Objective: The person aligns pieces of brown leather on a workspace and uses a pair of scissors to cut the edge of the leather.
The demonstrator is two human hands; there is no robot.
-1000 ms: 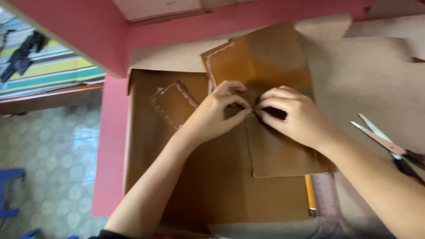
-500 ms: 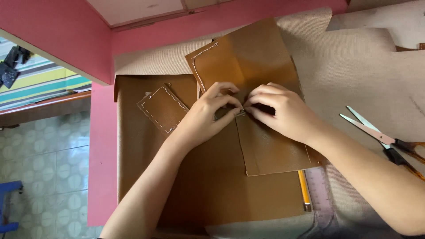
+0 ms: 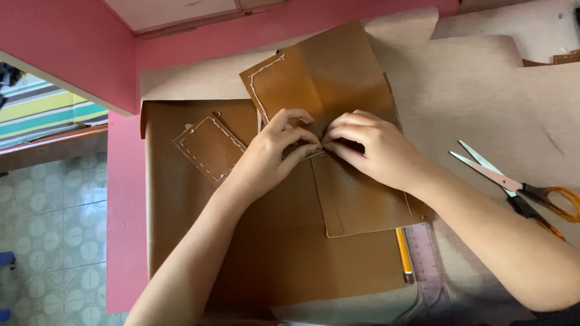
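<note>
Spread over the pink table [image 3: 124, 199]: pale backing fabric [image 3: 483, 90], and on it a large sheet of brown faux leather [image 3: 199, 241] filling the near left. Lying across that sheet's upper right, tilted, a folded brown leather panel [image 3: 338, 72] with white running stitches along its upper left edge and a crease down the middle. Left of it, flat and apart from both hands, a small stitched leather patch [image 3: 208, 148]. At the right edge, well away from the work, orange-handled scissors [image 3: 513, 184] with blades parted. Below the panel, a yellow pencil [image 3: 403, 256] just beside a ruler [image 3: 426, 259].

Meeting at the panel's centre fold: left hand [image 3: 272, 154] and right hand [image 3: 374, 148], both curled shut, fingertips pinching the leather where the crease runs; whatever small thing may sit between the fingertips hidden, so impossible to tell whether a needle or only the fold.

To do this pinch well, probably: keep both thumbs pressing directly on the crease line, hold the two layers level so edges match, and keep the rest of the panel flat on the big sheet to stop it skewing. Likely risk: a crooked fold if one hand drags sideways.
</note>
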